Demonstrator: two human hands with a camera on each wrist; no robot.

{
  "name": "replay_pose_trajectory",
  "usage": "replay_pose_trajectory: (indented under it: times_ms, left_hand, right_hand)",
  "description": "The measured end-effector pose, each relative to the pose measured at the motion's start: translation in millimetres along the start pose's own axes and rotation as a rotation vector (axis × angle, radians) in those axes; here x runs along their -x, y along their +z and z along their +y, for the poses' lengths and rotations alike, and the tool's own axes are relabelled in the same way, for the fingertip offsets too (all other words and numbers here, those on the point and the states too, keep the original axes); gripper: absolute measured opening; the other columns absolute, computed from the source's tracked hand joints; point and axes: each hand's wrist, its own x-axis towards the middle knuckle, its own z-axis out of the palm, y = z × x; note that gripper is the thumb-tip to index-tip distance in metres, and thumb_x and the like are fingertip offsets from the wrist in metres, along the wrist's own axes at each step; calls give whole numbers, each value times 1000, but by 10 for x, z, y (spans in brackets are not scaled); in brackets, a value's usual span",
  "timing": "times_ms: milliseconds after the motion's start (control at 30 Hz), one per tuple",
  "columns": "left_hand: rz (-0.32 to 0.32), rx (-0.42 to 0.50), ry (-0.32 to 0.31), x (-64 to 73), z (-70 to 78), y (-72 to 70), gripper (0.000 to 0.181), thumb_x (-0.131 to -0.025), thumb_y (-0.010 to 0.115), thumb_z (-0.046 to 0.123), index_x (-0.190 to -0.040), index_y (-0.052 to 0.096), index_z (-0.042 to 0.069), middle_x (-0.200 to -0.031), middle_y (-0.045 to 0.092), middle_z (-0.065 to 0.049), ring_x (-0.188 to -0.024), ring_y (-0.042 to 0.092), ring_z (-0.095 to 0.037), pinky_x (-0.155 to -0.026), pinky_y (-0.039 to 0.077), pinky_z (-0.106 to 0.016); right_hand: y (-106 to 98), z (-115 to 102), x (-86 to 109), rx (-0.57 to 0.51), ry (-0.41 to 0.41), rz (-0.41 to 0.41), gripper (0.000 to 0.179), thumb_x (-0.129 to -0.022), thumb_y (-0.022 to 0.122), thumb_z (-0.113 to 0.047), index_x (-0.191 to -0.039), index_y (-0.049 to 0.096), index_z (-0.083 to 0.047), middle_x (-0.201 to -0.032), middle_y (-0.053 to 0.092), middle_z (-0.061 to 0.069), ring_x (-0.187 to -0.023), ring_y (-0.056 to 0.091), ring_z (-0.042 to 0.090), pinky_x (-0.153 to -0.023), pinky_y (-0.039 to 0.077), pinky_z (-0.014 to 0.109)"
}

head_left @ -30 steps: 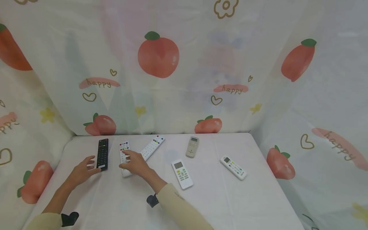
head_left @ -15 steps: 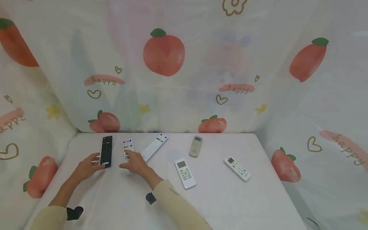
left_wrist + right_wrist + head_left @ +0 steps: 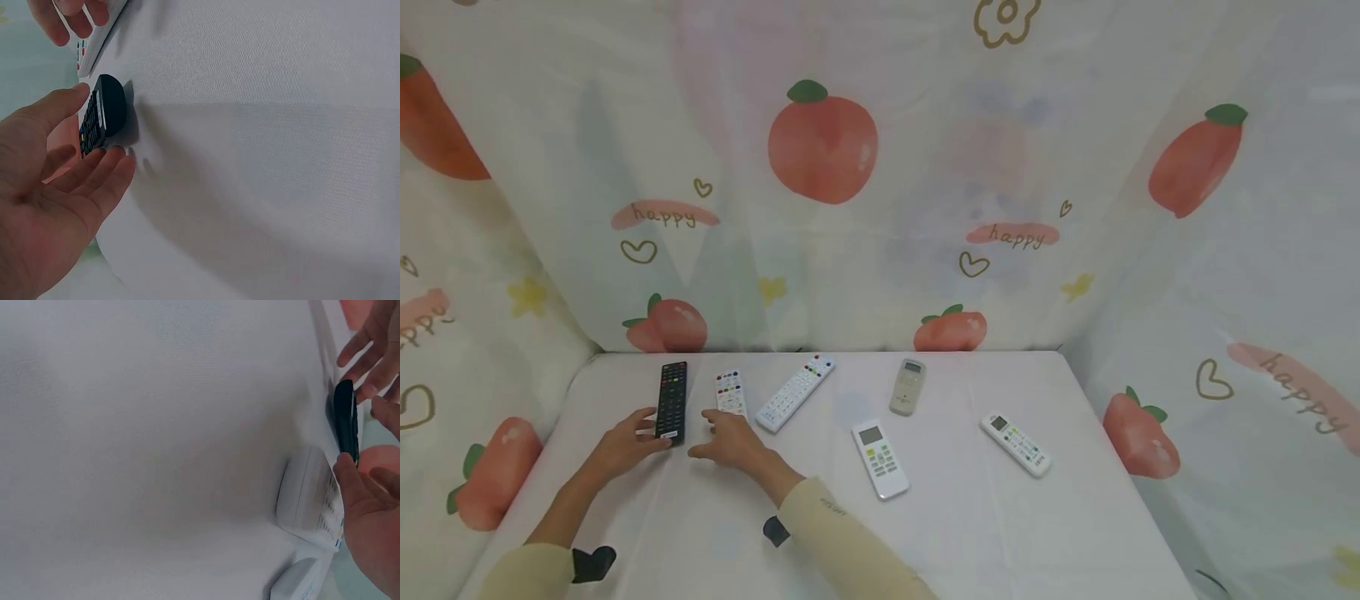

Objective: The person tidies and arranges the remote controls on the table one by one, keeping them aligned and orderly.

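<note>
1. One pale sleeve, with a dark strap at its cuff, runs toward 1 o'clock into the left hand, whose thumb and fingers stand wide apart.
2. Those fingers and thumb lie around the near end of a black remote, at 2 o'clock from the left hand; whether they touch it, I cannot tell. The remote lies flat on the white worktop, its far end just past 12.
3. The right hand is at 4 o'clock from the black remote, thumb and fingers apart, tips toward 9. A second sleeve runs off between 4 and 5.
4. A half-covered white remote lies at 12 o'clock from the right hand, which hides its near end in the head view; contact cannot be told.
5. A long white remote slants at 2 o'clock from the right hand.
6. A screen remote lies at 4 o'clock from the long one, far end toward 11.
7. A grey remote sits at 1 o'clock from the screen remote.
8. A small white remote rests well apart, at 3 o'clock from the screen remote.
</note>
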Motion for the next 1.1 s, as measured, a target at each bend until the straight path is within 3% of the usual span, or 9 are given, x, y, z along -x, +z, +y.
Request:
replay_pose_trajectory:
  times_ms: [300, 500, 700, 800, 867, 967, 1100]
  left_hand:
    - [-5, 10, 3, -54, -47, 0, 83, -93, 68, 26, -148, 21, -16, -140, 37, -42, -125, 42, -57, -93, 48, -59]
    - [-3, 43, -55, -87, -64, 15, 83, -95, 65, 26, -148, 18, -17, -139, 38, -42, -118, 52, -52, -90, 53, -52]
    - [2, 70, -86, -111, -66, 11, 79, -96, 63, 24, -148, 20, -16, -140, 37, -42, -115, 56, -49, -91, 52, -52]
    - [9, 75, -91, -135, -87, 17, 79, -96, 64, 25, -148, 23, -16, -140, 37, -42, -119, 50, -51, -96, 47, -57]
    - [13, 89, -95, -148, -89, 26, 78, -95, 65, 25, -148, 24, -15, -140, 37, -42, -122, 47, -52, -99, 44, -59]
    - [21, 105, -93, -161, -77, 40, 78, -93, 67, 24, -148, 26, -14, -139, 38, -41, -124, 43, -53, -100, 42, -60]
    - [35, 127, -84, -166, -56, 45, 77, -92, 68, 20, -147, 27, -15, -138, 39, -42, -123, 43, -53, -100, 41, -61]
  right_hand:
    - [67, -111, -95, 22, 43, -39, 61, -91, 75, -29, -143, 52, -8, -132, 63, 3, -114, 61, 9, -89, 50, 18]
    - [140, -153, -166, 60, 74, -84, 63, -91, 74, -31, -145, 50, -8, -133, 62, 3, -122, 57, 13, -96, 48, 22]
    - [209, -149, -216, 38, 42, -121, 69, -92, 74, -31, -148, 44, -4, -142, 56, 7, -129, 53, 14, -101, 45, 22]
    - [243, -141, -236, 6, 26, -133, 71, -92, 73, -30, -150, 41, -3, -145, 53, 8, -129, 52, 14, -102, 44, 23]
    - [255, -138, -246, -6, 24, -131, 71, -92, 73, -29, -150, 40, -4, -145, 53, 7, -127, 52, 12, -102, 44, 22]
    - [258, -133, -259, -12, 20, -125, 71, -92, 73, -28, -150, 41, -4, -138, 58, 6, -111, 59, 10, -94, 47, 20]
    - [253, -135, -285, -42, 7, -115, 69, -92, 74, -25, -150, 42, -5, -133, 60, 5, -90, 55, 9, -84, 48, 20]
